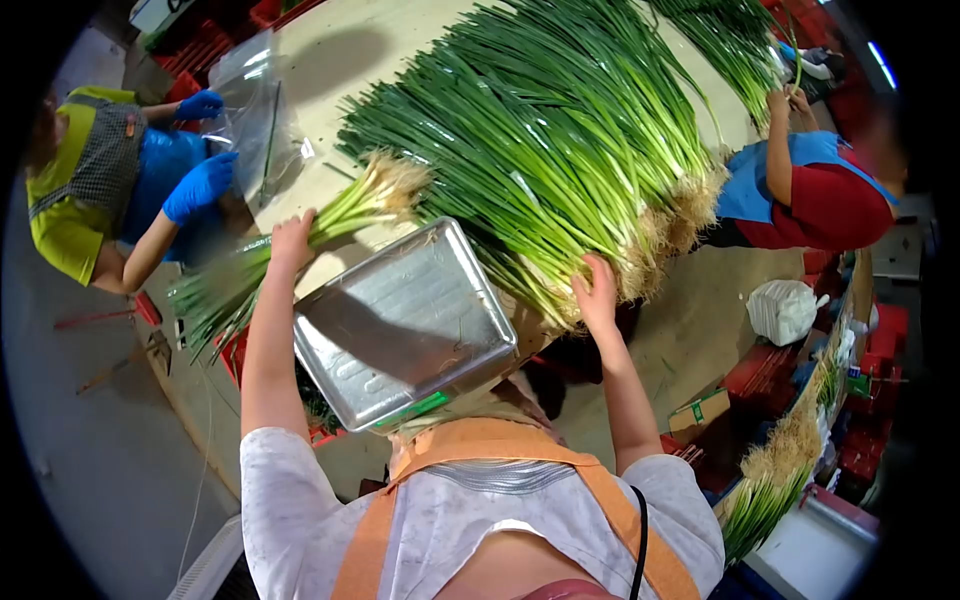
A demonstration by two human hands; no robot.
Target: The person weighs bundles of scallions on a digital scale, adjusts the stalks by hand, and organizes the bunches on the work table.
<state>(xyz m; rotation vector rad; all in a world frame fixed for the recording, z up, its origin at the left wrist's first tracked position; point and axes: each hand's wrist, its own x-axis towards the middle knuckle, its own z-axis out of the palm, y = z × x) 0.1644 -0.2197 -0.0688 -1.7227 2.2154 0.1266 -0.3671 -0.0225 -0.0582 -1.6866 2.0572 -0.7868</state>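
On green onions (pixel 510 170), right fingers (pixel 599 270) part-spread.

Dull floor (pixel 690 300) surrounds a pale table (pixel 400 20) while a strip light (pixel 882 66) glows.

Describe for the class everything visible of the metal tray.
The metal tray looks silvery and shiny, shallow and rectangular, with rounded corners and a raised rim. Faint ridges mark its base; a dark shadow crosses it. Nothing bulky lies inside. It sits askew before the person, whose left hand and right hand are both off it. What supports it is unclear.
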